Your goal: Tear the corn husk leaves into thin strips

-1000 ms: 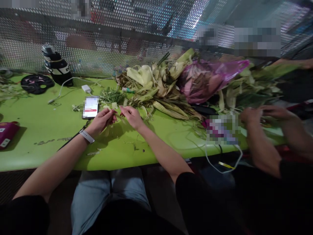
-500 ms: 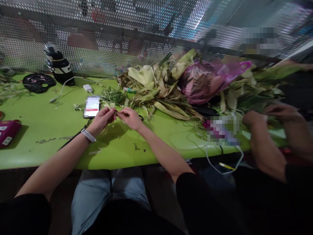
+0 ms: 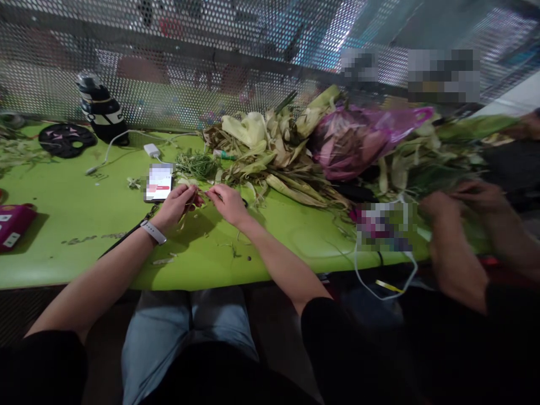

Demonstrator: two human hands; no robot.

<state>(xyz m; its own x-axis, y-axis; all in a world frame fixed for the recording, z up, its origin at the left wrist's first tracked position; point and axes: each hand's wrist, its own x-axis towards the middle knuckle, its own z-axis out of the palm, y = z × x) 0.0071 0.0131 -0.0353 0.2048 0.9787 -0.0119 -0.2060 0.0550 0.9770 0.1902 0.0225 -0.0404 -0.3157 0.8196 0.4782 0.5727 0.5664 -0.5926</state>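
Strips of pale husk (image 3: 183,221) hang from my left hand (image 3: 182,201), its fingers curled closed around them, just above the green table (image 3: 109,216) and beside the phone (image 3: 161,181). My right hand (image 3: 229,203) faces it with fingertips bunched near the strips; whether they meet or grip a strand (far too fine to make out) I cannot tell. Pinching close to the left fingers and tugging evenly should spare the fibres.

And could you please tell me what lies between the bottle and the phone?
A small white block and a white cable lie there, in the head view.
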